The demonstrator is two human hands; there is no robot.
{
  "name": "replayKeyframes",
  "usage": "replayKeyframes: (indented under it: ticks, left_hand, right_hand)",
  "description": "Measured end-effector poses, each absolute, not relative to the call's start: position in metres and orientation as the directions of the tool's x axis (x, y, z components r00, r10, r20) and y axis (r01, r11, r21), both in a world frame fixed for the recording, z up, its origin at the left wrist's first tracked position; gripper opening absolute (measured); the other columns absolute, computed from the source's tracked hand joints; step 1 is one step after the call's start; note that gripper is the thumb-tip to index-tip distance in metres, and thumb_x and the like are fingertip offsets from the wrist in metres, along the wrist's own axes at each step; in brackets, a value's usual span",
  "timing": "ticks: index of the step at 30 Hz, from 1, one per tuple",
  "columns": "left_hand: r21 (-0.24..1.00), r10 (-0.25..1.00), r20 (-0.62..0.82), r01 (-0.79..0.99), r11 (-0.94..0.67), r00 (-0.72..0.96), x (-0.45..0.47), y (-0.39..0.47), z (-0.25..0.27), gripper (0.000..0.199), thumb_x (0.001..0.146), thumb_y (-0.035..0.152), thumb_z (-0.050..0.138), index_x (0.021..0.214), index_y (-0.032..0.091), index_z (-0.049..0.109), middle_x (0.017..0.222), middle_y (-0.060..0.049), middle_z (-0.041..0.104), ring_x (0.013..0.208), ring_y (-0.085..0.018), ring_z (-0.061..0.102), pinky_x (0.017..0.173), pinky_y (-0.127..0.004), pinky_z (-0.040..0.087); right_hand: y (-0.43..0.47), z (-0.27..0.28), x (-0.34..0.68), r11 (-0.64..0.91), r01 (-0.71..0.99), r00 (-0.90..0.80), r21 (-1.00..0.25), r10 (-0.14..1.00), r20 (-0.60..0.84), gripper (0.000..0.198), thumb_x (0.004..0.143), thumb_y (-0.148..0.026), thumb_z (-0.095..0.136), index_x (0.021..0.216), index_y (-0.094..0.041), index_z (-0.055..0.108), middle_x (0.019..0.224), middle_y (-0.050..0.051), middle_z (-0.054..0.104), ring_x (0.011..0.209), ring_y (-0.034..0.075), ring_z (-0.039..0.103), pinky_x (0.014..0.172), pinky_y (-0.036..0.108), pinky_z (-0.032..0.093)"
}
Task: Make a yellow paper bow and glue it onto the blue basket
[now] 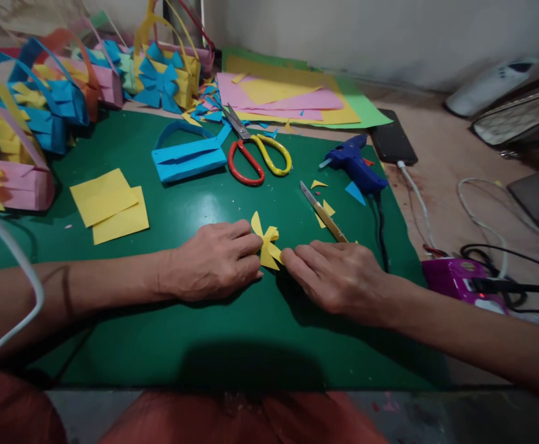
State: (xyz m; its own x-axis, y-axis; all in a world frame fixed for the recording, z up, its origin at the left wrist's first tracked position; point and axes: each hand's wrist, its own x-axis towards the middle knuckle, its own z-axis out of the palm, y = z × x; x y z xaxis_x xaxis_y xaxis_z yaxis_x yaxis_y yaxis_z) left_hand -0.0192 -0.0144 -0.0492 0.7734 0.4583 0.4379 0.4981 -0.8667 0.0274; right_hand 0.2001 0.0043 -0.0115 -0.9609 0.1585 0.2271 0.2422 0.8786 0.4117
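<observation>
A small yellow paper bow lies low over the green mat, between my two hands. Closed fingers of my left hand pinch its left side. On the other side, my right hand grips the tip of its lower right loop. Both sets of fingertips are partly hidden behind the knuckles. Just beyond my right hand rests a craft knife, with yellow paper scraps around it. Two yellow paper squares overlap to the left of my left hand.
Scissors, a blue paper bag and a blue glue gun lie farther back on the green mat. Finished paper bags crowd the back left. Coloured sheets, a phone and a purple power box with cables border the mat.
</observation>
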Motion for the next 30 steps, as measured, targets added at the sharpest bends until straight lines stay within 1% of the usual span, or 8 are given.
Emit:
replayKeyframes:
  ticks: [6, 9, 11, 14, 16, 21, 28, 30]
  left_hand:
    - [0.027, 0.457, 0.426, 0.494, -0.869, 0.781, -0.019, -0.014, -0.048, 0.028, 0.093, 0.028, 0.043, 0.075, 0.016, 0.061, 0.078, -0.006, 0.064, 0.072, -0.017, 0.052, 0.062, -0.028, 0.044]
    - [0.027, 0.464, 0.422, 0.5, -0.866, 0.779, -0.019, -0.014, -0.048, 0.03, 0.094, 0.028, 0.041, 0.075, 0.016, 0.061, 0.079, -0.006, 0.064, 0.073, -0.016, 0.052, 0.063, -0.028, 0.045]
    - [0.033, 0.464, 0.423, 0.499, -0.866, 0.778, -0.019, -0.014, -0.049, 0.03, 0.094, 0.028, 0.042, 0.074, 0.016, 0.061, 0.079, -0.006, 0.064, 0.073, -0.016, 0.052, 0.064, -0.028, 0.045]
    - [0.048, 0.463, 0.428, 0.492, -0.869, 0.776, -0.02, -0.014, -0.05, 0.032, 0.093, 0.032, 0.044, 0.073, 0.016, 0.062, 0.079, -0.006, 0.064, 0.073, -0.017, 0.052, 0.065, -0.028, 0.046]
    - [0.051, 0.463, 0.432, 0.491, -0.87, 0.774, -0.02, -0.014, -0.051, 0.034, 0.093, 0.035, 0.044, 0.073, 0.015, 0.063, 0.079, -0.006, 0.064, 0.073, -0.017, 0.052, 0.065, -0.029, 0.047]
    - [0.047, 0.474, 0.439, 0.507, -0.861, 0.763, -0.02, -0.014, -0.052, 0.032, 0.094, 0.035, 0.044, 0.079, 0.015, 0.064, 0.081, -0.007, 0.065, 0.074, -0.018, 0.053, 0.065, -0.029, 0.047]
    - [0.009, 0.445, 0.403, 0.483, -0.876, 0.8, -0.02, -0.014, -0.048, 0.033, 0.096, 0.035, 0.039, 0.083, 0.014, 0.062, 0.08, -0.006, 0.064, 0.072, -0.018, 0.051, 0.064, -0.029, 0.045]
    - [0.004, 0.448, 0.376, 0.482, -0.876, 0.811, -0.019, -0.014, -0.047, 0.032, 0.096, 0.033, 0.04, 0.083, 0.014, 0.062, 0.079, -0.006, 0.063, 0.072, -0.018, 0.051, 0.064, -0.03, 0.044]
  right_hand:
    - [0.01, -0.014, 0.202, 0.905, 0.331, -0.921, 0.266, 0.25, 0.298, 0.02, 0.091, -0.011, 0.043, 0.092, -0.012, 0.063, 0.064, 0.002, 0.062, 0.057, 0.013, 0.056, 0.048, 0.026, 0.032]
    - [0.012, -0.015, 0.204, 0.909, 0.333, -0.921, 0.25, 0.257, 0.292, 0.023, 0.093, -0.01, 0.04, 0.093, -0.012, 0.063, 0.065, 0.002, 0.062, 0.057, 0.013, 0.055, 0.048, 0.026, 0.033]
    - [0.012, -0.014, 0.205, 0.923, 0.261, -0.946, 0.282, 0.187, 0.265, 0.024, 0.093, -0.01, 0.04, 0.092, -0.011, 0.064, 0.063, 0.002, 0.062, 0.057, 0.014, 0.054, 0.05, 0.027, 0.035]
    - [0.009, -0.011, 0.205, 0.927, 0.051, -0.985, 0.371, -0.014, 0.17, 0.025, 0.092, -0.011, 0.04, 0.089, -0.008, 0.065, 0.067, 0.006, 0.064, 0.061, 0.016, 0.056, 0.055, 0.03, 0.038]
    - [0.005, -0.009, 0.202, 0.903, -0.033, -0.994, 0.429, -0.074, 0.079, 0.026, 0.091, -0.011, 0.04, 0.087, -0.007, 0.065, 0.071, 0.009, 0.066, 0.062, 0.017, 0.057, 0.054, 0.031, 0.038]
    - [0.0, -0.009, 0.197, 0.871, 0.006, -0.999, 0.492, -0.011, 0.033, 0.024, 0.09, -0.01, 0.042, 0.086, -0.009, 0.066, 0.069, 0.007, 0.065, 0.055, 0.015, 0.053, 0.048, 0.03, 0.034]
    - [0.009, -0.011, 0.2, 0.924, 0.181, -0.976, 0.338, 0.126, 0.178, 0.029, 0.091, -0.008, 0.038, 0.079, -0.01, 0.064, 0.063, 0.004, 0.062, 0.057, 0.015, 0.052, 0.05, 0.028, 0.036]
    - [0.011, -0.01, 0.201, 0.927, 0.176, -0.976, 0.33, 0.12, 0.183, 0.029, 0.091, -0.008, 0.038, 0.078, -0.01, 0.064, 0.062, 0.005, 0.061, 0.056, 0.015, 0.052, 0.05, 0.029, 0.035]
